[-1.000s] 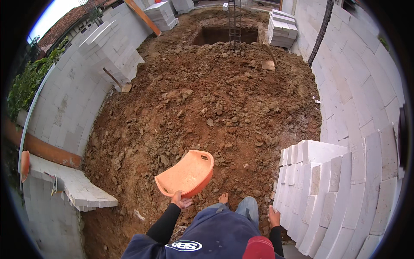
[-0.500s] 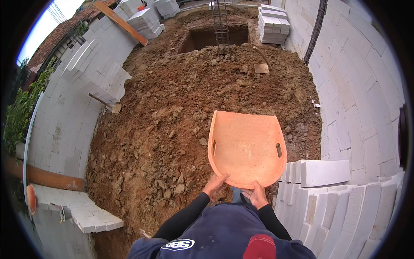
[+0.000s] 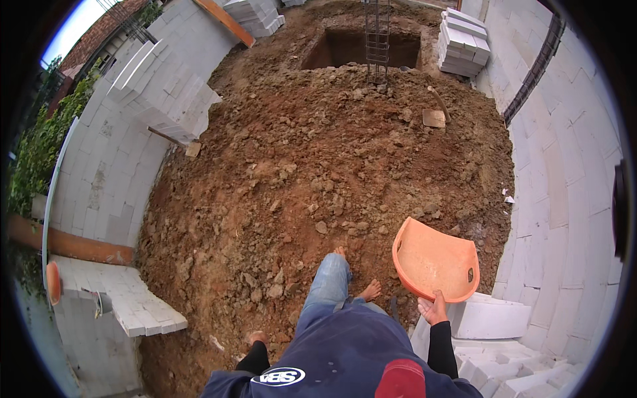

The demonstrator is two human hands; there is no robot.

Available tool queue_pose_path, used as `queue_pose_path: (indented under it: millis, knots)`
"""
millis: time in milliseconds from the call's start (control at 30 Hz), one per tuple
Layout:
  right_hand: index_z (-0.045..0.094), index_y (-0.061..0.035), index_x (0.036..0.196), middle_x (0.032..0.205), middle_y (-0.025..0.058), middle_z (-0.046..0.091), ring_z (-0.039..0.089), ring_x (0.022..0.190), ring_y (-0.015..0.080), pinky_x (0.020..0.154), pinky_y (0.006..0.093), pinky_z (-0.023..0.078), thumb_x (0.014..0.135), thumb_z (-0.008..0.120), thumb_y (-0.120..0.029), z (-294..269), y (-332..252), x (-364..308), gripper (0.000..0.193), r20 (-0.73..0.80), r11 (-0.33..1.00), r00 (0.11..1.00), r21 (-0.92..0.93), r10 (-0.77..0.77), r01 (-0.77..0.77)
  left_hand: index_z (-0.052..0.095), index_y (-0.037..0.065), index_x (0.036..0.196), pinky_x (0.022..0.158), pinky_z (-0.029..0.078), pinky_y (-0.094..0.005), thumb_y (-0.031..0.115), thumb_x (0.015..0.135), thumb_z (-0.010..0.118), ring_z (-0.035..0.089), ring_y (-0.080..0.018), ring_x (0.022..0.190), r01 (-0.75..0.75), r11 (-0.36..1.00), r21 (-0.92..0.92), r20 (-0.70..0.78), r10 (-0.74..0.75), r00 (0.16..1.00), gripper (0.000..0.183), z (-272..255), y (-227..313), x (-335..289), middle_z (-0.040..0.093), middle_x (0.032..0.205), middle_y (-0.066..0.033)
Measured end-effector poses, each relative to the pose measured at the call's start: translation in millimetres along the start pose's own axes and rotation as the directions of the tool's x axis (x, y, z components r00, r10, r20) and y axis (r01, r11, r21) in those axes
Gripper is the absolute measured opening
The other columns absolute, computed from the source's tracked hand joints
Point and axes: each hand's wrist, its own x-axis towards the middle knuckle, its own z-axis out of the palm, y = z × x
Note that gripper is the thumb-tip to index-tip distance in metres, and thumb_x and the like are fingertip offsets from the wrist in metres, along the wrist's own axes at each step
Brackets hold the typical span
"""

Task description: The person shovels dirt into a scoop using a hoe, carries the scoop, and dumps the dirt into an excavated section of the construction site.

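The left hand hangs low, its grip unclear; the right pinches the near rim of one orange tray, above the dirt ground's near right corner. Two bare feet stand by it. Beyond, two hoes, one steel cage and one pit obstruct; block stacks edge the ground.

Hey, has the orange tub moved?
Yes, to the right. A second ago the tub was well left of the near right block stack; now, in the right hand, it overlaps it in this view.
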Motion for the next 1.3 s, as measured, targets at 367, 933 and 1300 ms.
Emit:
queue_pose_path:
  millis: [367,933,1300]
  knots:
    - [0.04,-0.0078,0.137,0.124,0.0233,0.058,0.063,0.107,0.0302,0.089,0.0429,0.05,0.086,0.056,-0.053,35.1,-17.2,47.3,0.07,-0.145,0.885,0.983,0.463,0.113,-0.034,0.055,0.01,0.131,0.077,0.055,-0.0439,0.025,0.094,0.06,0.065,-0.0335,0.088,0.287,-0.384,-0.877,0.288,0.056,0.956,0.04,-247.7,76.0,155.8,0.061,0.123,-0.0173]
    - [0.046,-0.0093,0.133,0.112,0.0239,0.064,0.068,0.092,0.025,0.072,0.037,0.055,0.088,0.052,-0.059,160.1,-133.1,124.5,0.068,-0.357,0.834,0.931,0.533,0.069,0.143,0.033,0.003,0.15,0.106,0.043,-0.047,0.03,0.098,0.062,0.051,-0.0393,0.129,-0.333,-0.274,-0.902,-0.411,0.31,0.857,0.065,-852.6,182.1,294.9,0.044,0.146,-0.0243]
    - [0.042,-0.0149,0.139,0.123,0.0169,0.059,0.066,0.101,0.0318,0.091,0.0487,0.05,0.094,0.044,-0.063,232.9,-243.3,208.6,0.066,-0.357,0.812,0.917,0.579,0.178,0.068,0.064,0.007,0.114,0.065,0.053,-0.0435,0.018,0.087,0.065,0.064,-0.0272,0.078,-0.07,-0.102,-0.992,-0.099,0.315,0.944,0.029,-923.4,146.4,442.8,0.068,0.09,-0.0121]
